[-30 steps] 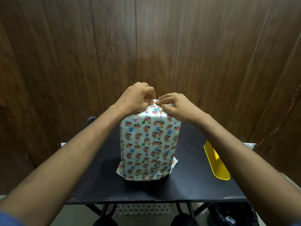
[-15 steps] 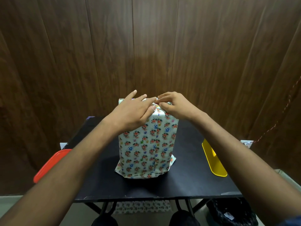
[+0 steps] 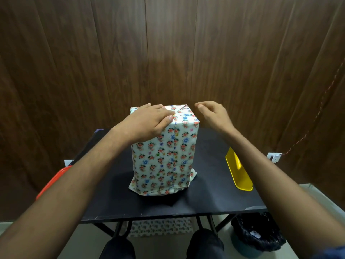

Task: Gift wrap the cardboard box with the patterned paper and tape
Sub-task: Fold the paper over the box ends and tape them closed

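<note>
1. The box [image 3: 165, 156], wrapped in floral patterned paper, stands upright at the middle of the black table [image 3: 205, 202].
2. The left hand [image 3: 149, 122] lies flat and open on the box's top, fingers spread across the folded paper.
3. The right hand [image 3: 212, 114] hovers just right of the top, loosely open, gripping nothing.
4. A yellow tray [image 3: 239, 174] rests at the right, a red one [image 3: 50, 184] at the left edge.
</note>
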